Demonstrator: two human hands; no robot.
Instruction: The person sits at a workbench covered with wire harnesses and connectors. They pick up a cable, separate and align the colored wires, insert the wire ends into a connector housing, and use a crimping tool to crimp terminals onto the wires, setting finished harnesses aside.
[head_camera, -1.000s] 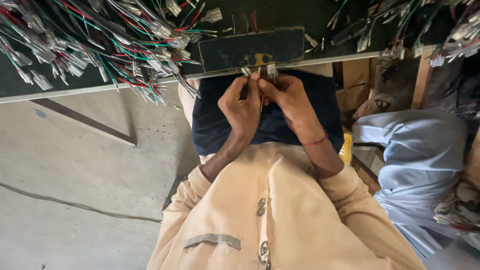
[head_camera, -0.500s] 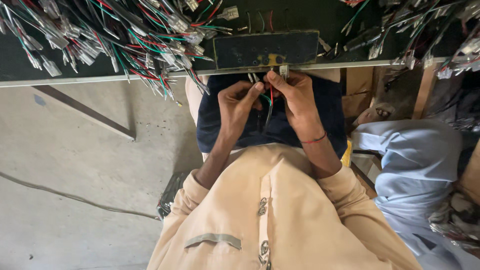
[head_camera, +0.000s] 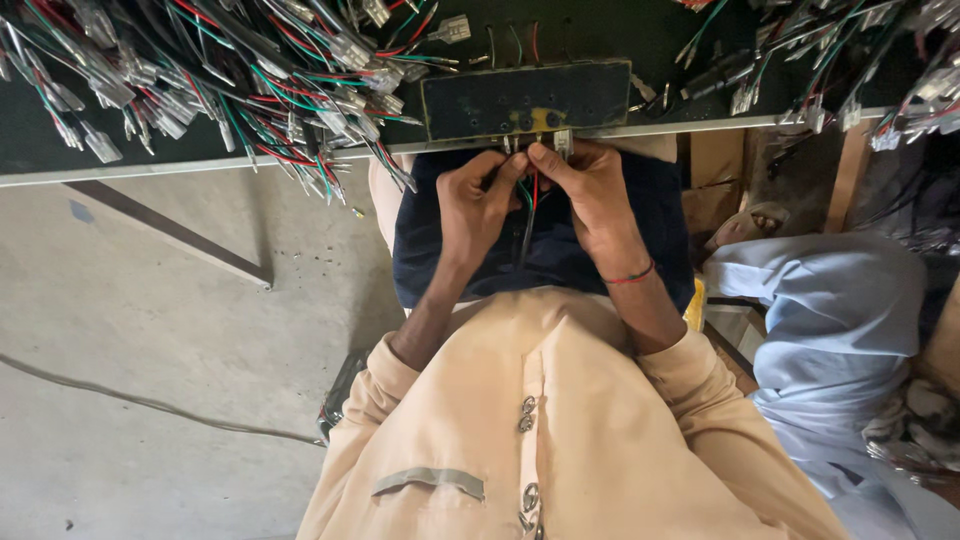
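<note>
**Both hands up at the edge of the bench**

The left hand (head_camera: 478, 205) and the right hand (head_camera: 590, 195) meet just under the dark panel (head_camera: 525, 100) that lies at the edge of the green bench (head_camera: 200, 165). Between them they pinch a thin bundle of wires (head_camera: 528, 215) — red, green and black — which hangs down over the dark blue lap. The fingers of both hands are closed together on the upper end of this bundle, where a small pale connector (head_camera: 562, 143) touches the panel edge (how firmly each finger presses, I cannot tell). Half a second ago the hands were a little lower and further from the panel; now the fingertips are right at its lower rim. A big heap of wires with connectors (head_camera: 230, 90) lies on the bench to the left — well apart from the hands.
</note>
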